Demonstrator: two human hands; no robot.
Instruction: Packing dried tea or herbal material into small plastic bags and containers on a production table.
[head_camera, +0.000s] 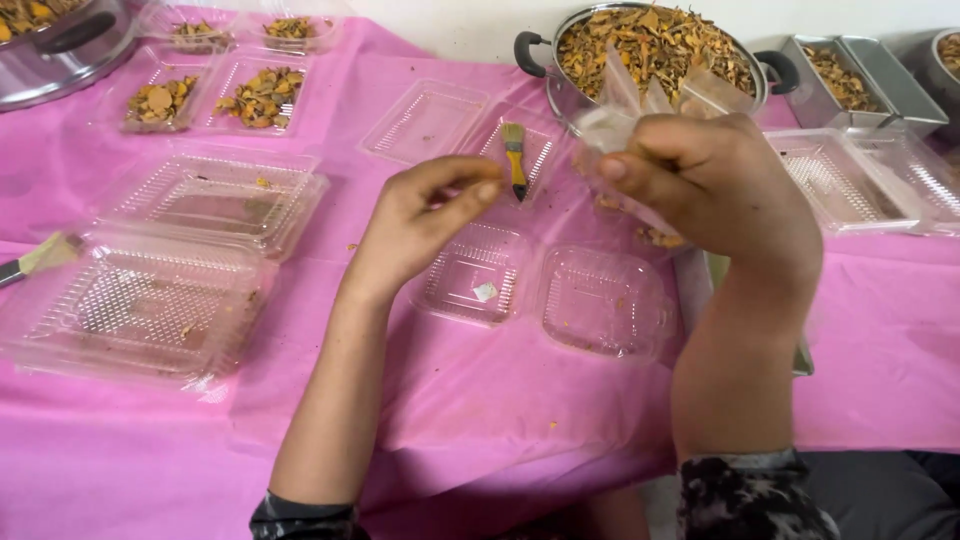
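Note:
My right hand (705, 180) is closed around a bunch of small clear plastic sachets (625, 105), held up in front of a steel pot (650, 50) full of dried orange-yellow slices. My left hand (425, 220) hovers over the table with thumb and forefinger pinched together; I cannot tell if anything is between them. Below both hands lies an open clear hinged plastic box (545, 290), with a small white packet (485, 291) in its left half. A yellow-handled brush (515, 160) rests on another open clear box (450, 125) behind my left hand.
A pink cloth (480, 420) covers the table. Stacks of clear boxes (160, 270) lie at left, filled boxes of dried slices (215, 100) far left, another pot (55, 40) at the corner, metal trays (860, 75) and more clear boxes (870, 180) at right.

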